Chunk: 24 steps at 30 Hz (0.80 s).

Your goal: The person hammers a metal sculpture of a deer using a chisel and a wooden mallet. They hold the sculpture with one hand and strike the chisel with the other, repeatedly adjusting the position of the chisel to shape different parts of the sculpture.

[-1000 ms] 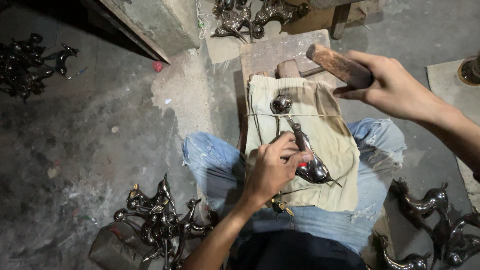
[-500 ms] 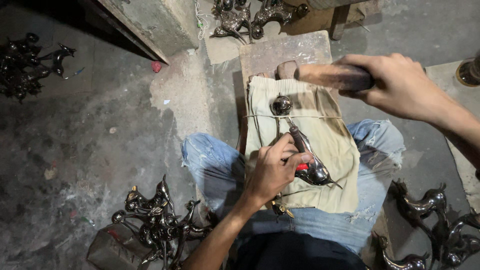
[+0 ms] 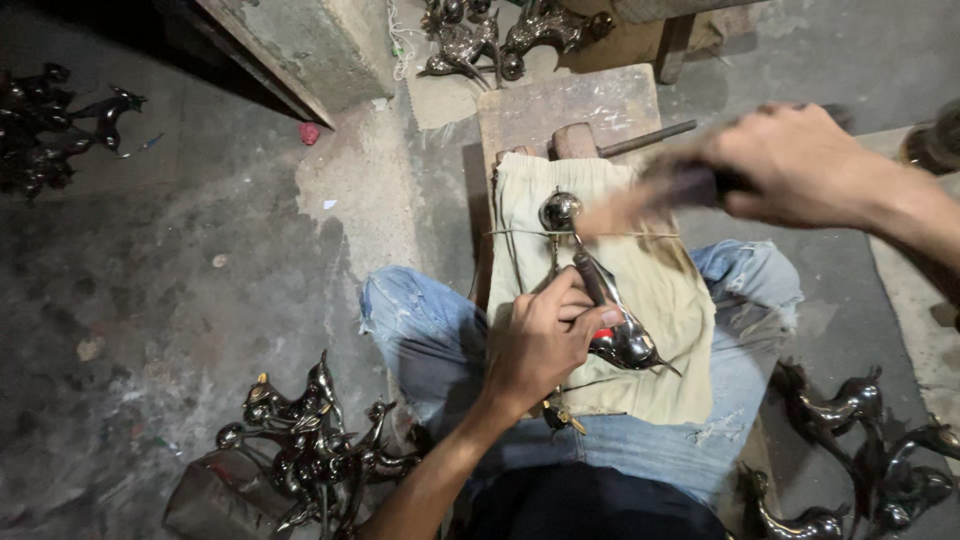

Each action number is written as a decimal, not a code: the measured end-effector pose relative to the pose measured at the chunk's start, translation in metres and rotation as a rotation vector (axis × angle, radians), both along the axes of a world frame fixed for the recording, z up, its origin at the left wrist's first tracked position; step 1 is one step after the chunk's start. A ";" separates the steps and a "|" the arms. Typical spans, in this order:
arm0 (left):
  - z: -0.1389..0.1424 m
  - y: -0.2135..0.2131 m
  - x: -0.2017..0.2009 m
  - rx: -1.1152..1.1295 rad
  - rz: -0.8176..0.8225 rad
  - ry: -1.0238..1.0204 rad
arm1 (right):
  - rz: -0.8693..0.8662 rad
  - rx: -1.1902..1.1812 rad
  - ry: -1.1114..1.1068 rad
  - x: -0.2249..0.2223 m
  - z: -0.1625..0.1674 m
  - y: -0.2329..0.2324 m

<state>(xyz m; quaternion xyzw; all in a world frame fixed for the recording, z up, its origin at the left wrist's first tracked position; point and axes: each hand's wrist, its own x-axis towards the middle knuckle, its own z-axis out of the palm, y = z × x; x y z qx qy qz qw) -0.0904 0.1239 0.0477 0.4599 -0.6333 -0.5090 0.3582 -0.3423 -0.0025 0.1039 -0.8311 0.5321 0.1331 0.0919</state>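
A cloth [image 3: 650, 300] lies over the near end of a wooden block [image 3: 570, 105] and across the person's lap. On the cloth lies a metal bird [image 3: 600, 310], with the left hand [image 3: 545, 340] on its near part. The right hand [image 3: 800, 160] is above the cloth's far right corner, around a mallet [image 3: 650, 190]. A hammer [image 3: 610, 140] lies on the block behind the cloth. More birds sit near left [image 3: 310, 440], near right [image 3: 860, 440], far left [image 3: 60, 125] and beyond the block [image 3: 500, 35].
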 end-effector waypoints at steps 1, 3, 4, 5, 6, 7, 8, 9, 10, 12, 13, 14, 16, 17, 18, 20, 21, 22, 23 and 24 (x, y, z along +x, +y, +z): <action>0.001 0.000 -0.002 0.028 0.006 0.037 | -0.021 -0.088 -0.119 -0.001 0.000 -0.002; 0.003 0.001 -0.002 0.105 0.026 0.031 | 0.020 0.008 -0.132 -0.002 0.000 -0.004; 0.003 0.000 -0.003 0.138 0.034 0.029 | 0.038 0.051 -0.136 -0.002 0.000 -0.004; 0.004 -0.001 -0.004 0.137 0.043 0.019 | 0.015 0.076 -0.024 -0.002 0.000 -0.004; 0.004 -0.001 -0.005 0.140 0.054 0.007 | -0.005 0.107 0.087 -0.001 0.000 -0.004; 0.004 -0.002 -0.005 0.141 0.064 -0.005 | -0.024 0.135 0.199 0.000 0.001 -0.004; 0.003 -0.003 -0.006 0.135 0.055 0.020 | 0.040 0.073 -0.073 0.001 0.001 -0.004; 0.003 -0.003 -0.006 0.134 0.047 0.043 | 0.103 0.014 -0.347 0.003 0.002 -0.004; 0.002 -0.004 -0.006 0.134 0.037 0.065 | 0.161 -0.049 -0.622 0.004 0.002 -0.005; 0.001 -0.004 -0.006 0.167 0.050 0.062 | 0.119 0.110 -0.085 0.007 0.003 -0.009; 0.001 -0.004 -0.006 0.183 0.058 0.058 | 0.087 0.180 0.181 0.009 0.003 -0.013; 0.001 -0.003 -0.006 0.167 0.058 0.072 | 0.068 0.128 0.101 0.011 0.001 -0.016; 0.001 -0.003 -0.006 0.132 0.060 0.109 | 0.030 0.022 -0.048 0.014 -0.005 -0.025; 0.002 -0.002 -0.006 0.154 0.064 0.093 | 0.100 0.102 -0.030 0.014 -0.008 -0.030; 0.002 -0.002 -0.006 0.173 0.065 0.078 | 0.168 0.179 -0.010 0.014 -0.012 -0.034; 0.004 -0.004 -0.006 0.181 0.059 0.080 | 0.206 0.170 -0.073 0.012 -0.019 -0.044; 0.004 -0.004 -0.007 0.181 0.057 0.101 | 0.181 0.095 -0.154 0.010 -0.022 -0.047; 0.005 -0.005 -0.007 0.172 0.058 0.122 | 0.157 0.011 -0.232 0.010 -0.025 -0.050; 0.005 -0.006 -0.007 0.187 0.057 0.116 | 0.216 0.127 -0.166 0.010 -0.027 -0.053; 0.005 -0.005 -0.006 0.212 0.052 0.104 | 0.268 0.250 -0.105 0.009 -0.028 -0.054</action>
